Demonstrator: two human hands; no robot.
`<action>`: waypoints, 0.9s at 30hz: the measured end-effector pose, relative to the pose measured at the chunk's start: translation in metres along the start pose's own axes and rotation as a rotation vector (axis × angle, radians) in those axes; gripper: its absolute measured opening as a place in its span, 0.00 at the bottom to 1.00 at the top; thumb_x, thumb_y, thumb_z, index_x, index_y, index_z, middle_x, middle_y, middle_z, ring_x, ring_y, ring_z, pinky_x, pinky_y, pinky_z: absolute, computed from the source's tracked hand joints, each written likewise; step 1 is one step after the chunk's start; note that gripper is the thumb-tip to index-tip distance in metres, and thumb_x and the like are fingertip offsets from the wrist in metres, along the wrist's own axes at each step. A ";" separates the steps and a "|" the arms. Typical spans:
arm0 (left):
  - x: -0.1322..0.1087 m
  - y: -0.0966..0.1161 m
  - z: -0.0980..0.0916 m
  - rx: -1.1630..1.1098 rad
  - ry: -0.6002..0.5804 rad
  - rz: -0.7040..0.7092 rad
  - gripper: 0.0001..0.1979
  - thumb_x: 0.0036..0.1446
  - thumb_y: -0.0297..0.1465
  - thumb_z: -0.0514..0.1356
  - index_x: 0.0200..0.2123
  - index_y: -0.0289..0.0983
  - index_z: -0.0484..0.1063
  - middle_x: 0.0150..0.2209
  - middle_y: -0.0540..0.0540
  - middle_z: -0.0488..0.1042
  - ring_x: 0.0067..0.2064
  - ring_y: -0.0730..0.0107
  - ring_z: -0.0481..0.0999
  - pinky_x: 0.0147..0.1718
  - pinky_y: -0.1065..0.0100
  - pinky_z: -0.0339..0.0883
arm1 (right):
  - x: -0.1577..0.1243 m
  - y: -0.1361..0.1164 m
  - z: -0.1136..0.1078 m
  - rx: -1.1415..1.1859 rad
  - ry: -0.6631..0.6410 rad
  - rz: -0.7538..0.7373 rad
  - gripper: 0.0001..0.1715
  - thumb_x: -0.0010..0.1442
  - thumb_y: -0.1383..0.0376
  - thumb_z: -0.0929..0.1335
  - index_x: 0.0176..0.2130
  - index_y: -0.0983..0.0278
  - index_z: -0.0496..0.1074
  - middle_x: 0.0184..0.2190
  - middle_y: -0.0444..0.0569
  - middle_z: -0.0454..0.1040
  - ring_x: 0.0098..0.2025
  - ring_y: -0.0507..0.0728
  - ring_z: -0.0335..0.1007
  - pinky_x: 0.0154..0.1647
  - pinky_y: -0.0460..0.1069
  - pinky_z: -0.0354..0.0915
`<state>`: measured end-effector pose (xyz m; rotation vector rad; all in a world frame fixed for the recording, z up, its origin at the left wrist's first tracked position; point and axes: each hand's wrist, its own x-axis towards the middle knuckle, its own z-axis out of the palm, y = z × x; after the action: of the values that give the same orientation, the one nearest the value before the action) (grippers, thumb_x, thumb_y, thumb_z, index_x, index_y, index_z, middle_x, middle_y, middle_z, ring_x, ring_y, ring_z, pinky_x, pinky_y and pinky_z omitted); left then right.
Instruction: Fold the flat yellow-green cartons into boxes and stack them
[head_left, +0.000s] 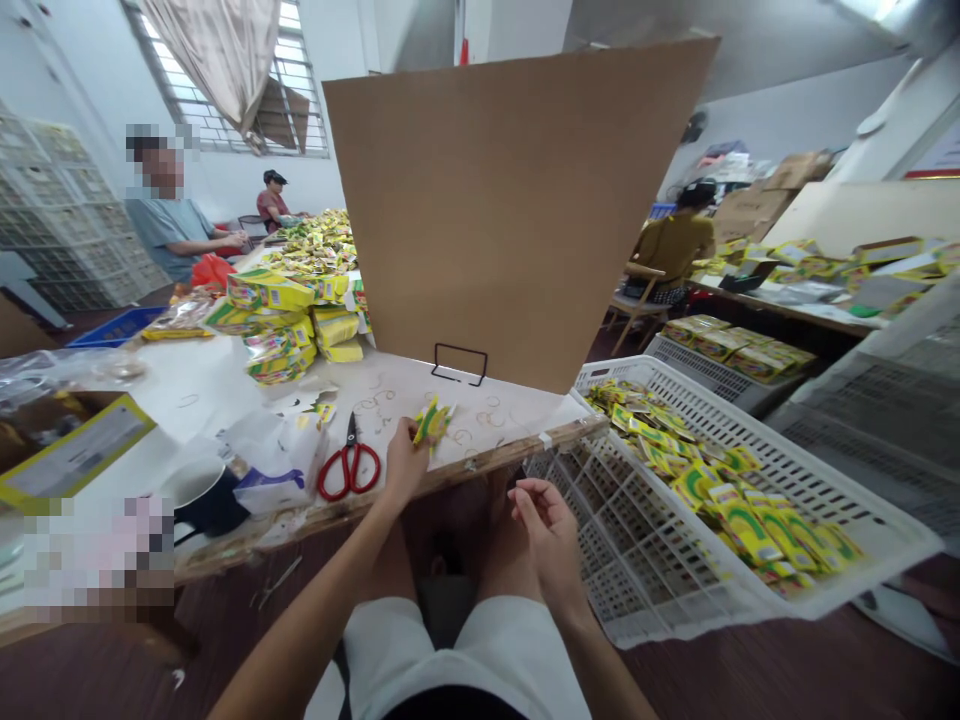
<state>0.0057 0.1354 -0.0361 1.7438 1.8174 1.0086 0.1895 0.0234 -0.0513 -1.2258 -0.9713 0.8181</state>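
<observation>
- Left hand (405, 462) is at the front edge of the counter (187, 385); its grip pinches a small sachet bundle (433, 421), yellow-green, between thumb and fingertips.
- The sachet bundle sits just above the counter edge, in front of the upright cardboard sheet (517, 210) and near its black wire stand (459, 363).
- Right hand (547, 522) hangs over the lap, off the counter. Grip is loose, fingers half curled, nothing in it.
- The right hand is just beside the white crate (637, 565), which is tilted and holds loose sachets (720, 485).
- Red scissors (349, 468) lie flat just left of the left hand.
- Dark mug (202, 495) and white plastic bag (274, 462) are further left.
- Stacked yellow packs (292, 320) are further back on the counter.
</observation>
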 end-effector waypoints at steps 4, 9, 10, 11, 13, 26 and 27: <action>-0.061 0.028 -0.019 -0.230 -0.114 0.164 0.05 0.57 0.29 0.54 0.38 0.38 0.62 0.38 0.48 0.72 0.40 0.68 0.72 0.38 0.70 0.65 | -0.005 -0.018 0.009 -0.275 -0.056 -0.282 0.23 0.59 0.60 0.67 0.54 0.59 0.67 0.56 0.54 0.65 0.45 0.59 0.68 0.46 0.55 0.66; -0.107 0.039 -0.037 -0.549 -0.328 0.195 0.07 0.57 0.27 0.55 0.40 0.37 0.65 0.38 0.46 0.72 0.41 0.65 0.71 0.40 0.68 0.65 | -0.012 -0.030 0.023 -0.367 -0.246 -0.325 0.24 0.60 0.66 0.66 0.56 0.59 0.65 0.50 0.52 0.72 0.46 0.60 0.69 0.49 0.56 0.66; -0.108 0.038 -0.038 -0.556 -0.329 0.173 0.07 0.57 0.27 0.55 0.40 0.37 0.65 0.38 0.46 0.72 0.40 0.65 0.71 0.39 0.68 0.65 | -0.013 -0.031 0.025 -0.383 -0.255 -0.331 0.23 0.59 0.66 0.66 0.55 0.59 0.66 0.49 0.51 0.73 0.45 0.60 0.70 0.49 0.56 0.66; -0.108 0.036 -0.039 -0.557 -0.334 0.159 0.06 0.56 0.27 0.55 0.39 0.37 0.64 0.37 0.46 0.71 0.39 0.66 0.71 0.38 0.69 0.65 | -0.015 -0.032 0.026 -0.402 -0.246 -0.350 0.25 0.58 0.66 0.67 0.55 0.59 0.65 0.50 0.52 0.72 0.47 0.60 0.69 0.50 0.56 0.66; -0.107 0.034 -0.040 -0.549 -0.345 0.156 0.05 0.56 0.27 0.55 0.38 0.37 0.64 0.35 0.48 0.71 0.37 0.67 0.70 0.36 0.70 0.64 | -0.018 -0.034 0.026 -0.434 -0.207 -0.406 0.29 0.57 0.66 0.68 0.58 0.60 0.62 0.54 0.53 0.69 0.53 0.62 0.65 0.54 0.58 0.63; -0.112 0.027 -0.031 -1.003 -0.815 -0.135 0.19 0.52 0.45 0.61 0.35 0.34 0.71 0.29 0.48 0.72 0.32 0.69 0.70 0.35 0.69 0.64 | -0.025 -0.036 0.031 -0.140 -0.244 -0.182 0.15 0.57 0.64 0.67 0.44 0.61 0.62 0.29 0.42 0.64 0.30 0.52 0.65 0.31 0.47 0.66; -0.113 0.026 -0.029 -1.067 -0.844 -0.250 0.21 0.50 0.48 0.62 0.34 0.34 0.73 0.27 0.48 0.73 0.31 0.69 0.71 0.34 0.69 0.64 | -0.026 -0.039 0.032 -0.156 -0.239 -0.183 0.13 0.58 0.64 0.67 0.43 0.61 0.62 0.28 0.41 0.64 0.29 0.52 0.64 0.31 0.46 0.66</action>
<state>0.0158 0.0176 -0.0182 0.9650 0.6836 0.7224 0.1496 0.0051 -0.0153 -1.1677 -1.3426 0.7658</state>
